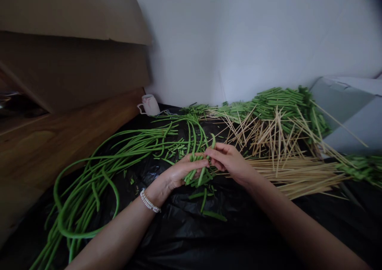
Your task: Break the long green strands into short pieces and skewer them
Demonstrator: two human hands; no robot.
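In the middle of the head view, my left hand (pixel 185 167) is closed around a small bunch of cut green bean pieces (pixel 191 176), with a beaded bracelet on the wrist. My right hand (pixel 227 158) pinches a long green bean (pixel 213 142) beside that bunch, its curved tip showing above the fingers. The two hands nearly touch. Below them, a few short bean pieces (pixel 214 215) lie on black plastic sheeting (pixel 185 238). Whole long beans (pixel 89 178) are heaped at the left, curling toward my left forearm.
Thin wooden skewers (pixel 295 176) lie right of my hands, more of them scattered behind. A pile of cut beans (pixel 277 103) stands against the wall beside a pale box (pixel 352 107). A white mug (pixel 150 105) lies near a large cardboard box (pixel 74 67) at the left.
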